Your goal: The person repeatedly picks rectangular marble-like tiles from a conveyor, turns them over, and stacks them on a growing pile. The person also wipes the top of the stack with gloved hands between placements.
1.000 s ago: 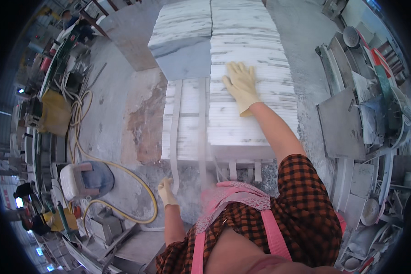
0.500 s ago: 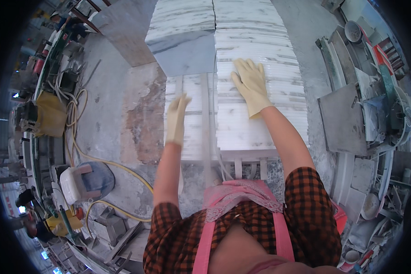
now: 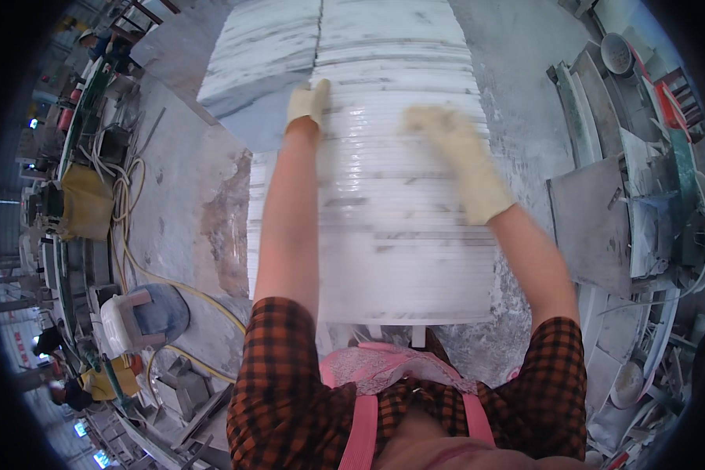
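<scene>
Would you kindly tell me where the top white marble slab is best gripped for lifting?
Probably by its long side edges, one hand from each side: the top slab lies flat on the stack. The left hand is at its left edge; the right hand lies on top.

Both arms reach forward; the gloved left hand (image 3: 307, 103) lies flat, the gloved right hand (image 3: 456, 160) spreads its fingers, palm down.

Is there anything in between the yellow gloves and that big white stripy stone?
Nothing visible is. The left hand lies flat on the white marble slab by its far left edge, and the right hand looks pressed on its top too, though it is blurred. Only the gloves come between skin and stone.
</scene>
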Tool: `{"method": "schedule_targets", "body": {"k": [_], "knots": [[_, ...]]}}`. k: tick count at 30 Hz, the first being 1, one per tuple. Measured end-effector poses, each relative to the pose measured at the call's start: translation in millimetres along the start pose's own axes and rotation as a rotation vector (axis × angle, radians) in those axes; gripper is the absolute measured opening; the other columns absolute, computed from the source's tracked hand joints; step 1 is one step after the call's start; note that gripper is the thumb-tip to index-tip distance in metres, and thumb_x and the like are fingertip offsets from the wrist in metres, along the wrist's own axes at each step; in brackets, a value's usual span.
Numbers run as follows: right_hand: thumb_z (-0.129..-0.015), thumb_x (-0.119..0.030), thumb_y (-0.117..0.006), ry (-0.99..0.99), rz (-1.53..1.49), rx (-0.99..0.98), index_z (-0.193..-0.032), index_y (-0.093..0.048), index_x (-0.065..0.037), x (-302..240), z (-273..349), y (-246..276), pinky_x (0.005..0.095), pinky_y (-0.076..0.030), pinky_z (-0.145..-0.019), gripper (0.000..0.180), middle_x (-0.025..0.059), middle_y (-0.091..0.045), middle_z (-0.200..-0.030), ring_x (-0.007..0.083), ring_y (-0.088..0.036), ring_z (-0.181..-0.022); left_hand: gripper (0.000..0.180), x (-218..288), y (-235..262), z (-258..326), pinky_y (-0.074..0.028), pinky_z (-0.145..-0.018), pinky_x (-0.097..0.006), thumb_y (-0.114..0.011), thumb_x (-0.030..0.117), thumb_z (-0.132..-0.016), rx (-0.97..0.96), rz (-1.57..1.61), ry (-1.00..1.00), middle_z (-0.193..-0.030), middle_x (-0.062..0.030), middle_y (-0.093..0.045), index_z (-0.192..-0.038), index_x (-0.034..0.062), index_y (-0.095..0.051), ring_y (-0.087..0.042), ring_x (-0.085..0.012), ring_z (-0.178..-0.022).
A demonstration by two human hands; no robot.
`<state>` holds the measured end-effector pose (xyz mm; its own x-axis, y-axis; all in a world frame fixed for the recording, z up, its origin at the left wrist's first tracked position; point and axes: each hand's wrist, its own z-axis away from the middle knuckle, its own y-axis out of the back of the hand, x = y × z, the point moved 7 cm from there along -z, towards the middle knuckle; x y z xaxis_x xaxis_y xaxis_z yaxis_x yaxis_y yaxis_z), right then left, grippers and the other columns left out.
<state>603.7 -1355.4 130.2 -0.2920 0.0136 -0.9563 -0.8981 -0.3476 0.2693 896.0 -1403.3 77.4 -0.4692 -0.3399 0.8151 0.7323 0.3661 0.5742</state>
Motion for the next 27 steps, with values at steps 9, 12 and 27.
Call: {"method": "schedule_targets", "body": {"k": [9,12,27], "knots": [[-0.088,-0.057,-0.064,-0.226,-0.077,0.093,-0.130,-0.054,0.006,59.5,-82.4,124.1,0.0370,-0.043,-0.103,0.076,0.0154,-0.060,-0.127,0.0220,-0.058,-0.116,0.050,9.6,2.3,21.8,-0.043,-0.079,-0.034,-0.061,0.043,-0.090,-0.055,0.172,0.071,-0.095,-0.0086,-0.064,-0.111,-0.0031,-0.066,-0.055,-0.0185,-0.084],[-0.087,-0.055,-0.066,-0.240,-0.037,0.053,-0.129,-0.054,0.005,67.3,-95.3,119.8,0.0364,-0.045,-0.101,0.074,0.0152,-0.062,-0.124,0.0217,-0.059,-0.114,0.049,15.6,1.4,24.3,-0.043,-0.078,-0.032,-0.060,0.042,-0.091,-0.055,0.163,0.098,-0.094,-0.0071,-0.064,-0.111,-0.0022,-0.066,-0.054,-0.0168,-0.083],[-0.088,-0.046,-0.069,-0.230,-0.257,0.084,-0.123,-0.058,0.002,78.7,-109.3,117.5,0.0299,-0.051,-0.089,0.061,0.0116,-0.066,-0.109,0.0173,-0.066,-0.098,0.032,9.6,1.9,16.3,-0.040,-0.059,-0.030,-0.066,0.030,-0.090,-0.025,0.248,0.067,-0.080,-0.0021,-0.061,-0.097,-0.0011,-0.067,-0.050,-0.0090,-0.070]]}}
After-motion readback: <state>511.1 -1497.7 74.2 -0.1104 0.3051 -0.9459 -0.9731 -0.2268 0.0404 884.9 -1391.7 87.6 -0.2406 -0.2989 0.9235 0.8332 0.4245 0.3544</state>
